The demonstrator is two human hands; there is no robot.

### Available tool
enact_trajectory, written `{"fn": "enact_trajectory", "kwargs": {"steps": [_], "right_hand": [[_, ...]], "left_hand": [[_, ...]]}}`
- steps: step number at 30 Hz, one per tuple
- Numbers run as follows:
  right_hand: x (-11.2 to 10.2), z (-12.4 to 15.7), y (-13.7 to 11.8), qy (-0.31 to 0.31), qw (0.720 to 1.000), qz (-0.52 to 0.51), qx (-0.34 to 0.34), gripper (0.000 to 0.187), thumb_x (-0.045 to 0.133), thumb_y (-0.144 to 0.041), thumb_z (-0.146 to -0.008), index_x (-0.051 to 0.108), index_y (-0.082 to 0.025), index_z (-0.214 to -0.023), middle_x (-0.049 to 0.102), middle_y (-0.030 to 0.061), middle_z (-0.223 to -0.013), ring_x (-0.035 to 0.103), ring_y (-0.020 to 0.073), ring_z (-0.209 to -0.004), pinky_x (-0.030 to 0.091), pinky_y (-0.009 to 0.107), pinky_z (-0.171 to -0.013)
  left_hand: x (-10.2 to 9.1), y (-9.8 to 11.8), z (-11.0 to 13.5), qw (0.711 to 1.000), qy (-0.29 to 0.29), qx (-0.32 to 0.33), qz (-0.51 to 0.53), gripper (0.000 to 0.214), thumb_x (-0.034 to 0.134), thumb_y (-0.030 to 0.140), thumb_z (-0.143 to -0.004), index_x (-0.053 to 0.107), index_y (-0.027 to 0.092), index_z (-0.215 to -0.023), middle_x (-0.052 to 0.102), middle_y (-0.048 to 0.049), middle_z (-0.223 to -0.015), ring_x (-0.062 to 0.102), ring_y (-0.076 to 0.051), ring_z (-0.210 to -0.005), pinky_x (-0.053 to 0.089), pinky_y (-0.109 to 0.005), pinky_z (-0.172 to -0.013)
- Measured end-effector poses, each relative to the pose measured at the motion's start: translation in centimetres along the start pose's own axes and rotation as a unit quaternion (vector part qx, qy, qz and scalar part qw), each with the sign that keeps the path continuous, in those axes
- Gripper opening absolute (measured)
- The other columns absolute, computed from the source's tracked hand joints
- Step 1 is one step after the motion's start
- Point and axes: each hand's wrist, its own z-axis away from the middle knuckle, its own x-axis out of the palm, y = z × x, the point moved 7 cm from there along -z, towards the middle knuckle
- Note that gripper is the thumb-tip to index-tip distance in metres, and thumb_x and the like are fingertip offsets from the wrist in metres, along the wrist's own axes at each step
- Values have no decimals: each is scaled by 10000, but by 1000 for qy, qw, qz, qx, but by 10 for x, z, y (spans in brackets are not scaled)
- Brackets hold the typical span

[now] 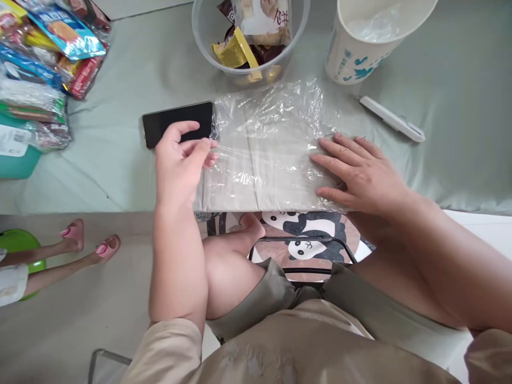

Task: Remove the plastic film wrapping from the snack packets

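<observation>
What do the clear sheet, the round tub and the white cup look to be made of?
Clear sheet: thin plastic film, glossy; it wrinkles and throws sharp glints.
Round tub: probably semi-clear plastic, smooth; yellow shows through its wall.
White cup: likely paper or card, fairly matt, with blue-green print; plastic is possible.

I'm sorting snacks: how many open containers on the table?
2: the tub, top centre; the bucket, right of it. The teal thing, left, may be another; packets hide its top.

A tan top (316,346) with short, loose sleeves (170,346) is worn with wide-legged olive-grey shorts (260,298).
</observation>
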Motion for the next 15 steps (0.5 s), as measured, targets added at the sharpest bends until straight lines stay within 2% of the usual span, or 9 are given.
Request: {"fn": "enact_trajectory", "kwargs": {"steps": [1, 3, 5, 6, 8, 10, 12, 15], "right_hand": [[0, 0, 0, 4, 1000, -3, 2, 652, 589, -582, -948, 529, -323, -1543, 452, 79, -1669, 391, 406, -1561, 276, 667, -1263], [0, -1, -1, 10, 1000, -8, 6, 647, 594, -585, -943, 545, -322, -1531, 464, 83, -1661, 396, 417, -1555, 282, 676, -1253], [0, -1, -1, 10, 1000, -9, 10, 636, 586, -587, -944, 554, -326, -1523, 465, 80, -1660, 400, 419, -1552, 287, 676, -1247], [0, -1, -1, 9, 1000, -8, 10, 633, 580, -589, -946, 555, -325, -1520, 466, 79, -1660, 401, 416, -1551, 288, 673, -1247], [0, -1, 0, 11, 1000, -7, 8, 637, 568, -600, -947, 553, -322, -1520, 467, 77, -1660, 402, 408, -1552, 286, 661, -1251], [1, 0, 1, 13, 1000, -5, 9, 651, 562, -619, -943, 543, -327, -1525, 467, 70, -1661, 399, 396, -1555, 283, 647, -1256], [1, 0, 1, 15, 1000, -2, 13, 659, 559, -636, -936, 538, -335, -1522, 471, 64, -1659, 399, 387, -1555, 283, 638, -1256], [0, -2, -2, 20, 1000, 7, 10, 648, 542, -643, -937, 564, -309, -1492, 485, 83, -1648, 418, 387, -1541, 308, 623, -1242]], "left_hand": [[4, -1, 4, 1000, -23, -19, -1, 335, 743, 360, -886, 584, 249, -1159, 768, 20, -796, 687, -137, -626, 496, -267, -563], [16, -6, 15, 988, -126, -80, -41, 610, 755, 468, -872, 487, 266, -1381, 765, -3, -781, 724, -187, -629, 496, -273, -533], [22, -8, 28, 958, -239, -123, -105, 889, 833, 383, -789, 353, 276, -1529, 728, 17, -700, 710, -201, -570, 486, -270, -505], [20, -8, 31, 947, -268, -126, -123, 940, 850, 311, -751, 344, 273, -1542, 698, 37, -654, 680, -186, -525, 477, -265, -493], [9, -4, 27, 952, -263, -101, -117, 834, 831, 243, -712, 462, 259, -1460, 642, 60, -578, 589, -148, -447, 433, -251, -454], [-6, -1, 17, 973, -207, -65, -79, 591, 797, 263, -710, 604, 256, -1269, 613, 51, -535, 505, -124, -417, 361, -243, -420], [-14, 0, 9, 986, -158, -38, -41, 382, 775, 247, -700, 676, 265, -1069, 578, 43, -513, 463, -117, -434, 320, -246, -425], [-6, 12, 11, 990, -136, 28, 26, 202, 741, 188, -678, 703, 282, -853, 521, 46, -490, 461, -116, -487, 432, -274, -531]]}}
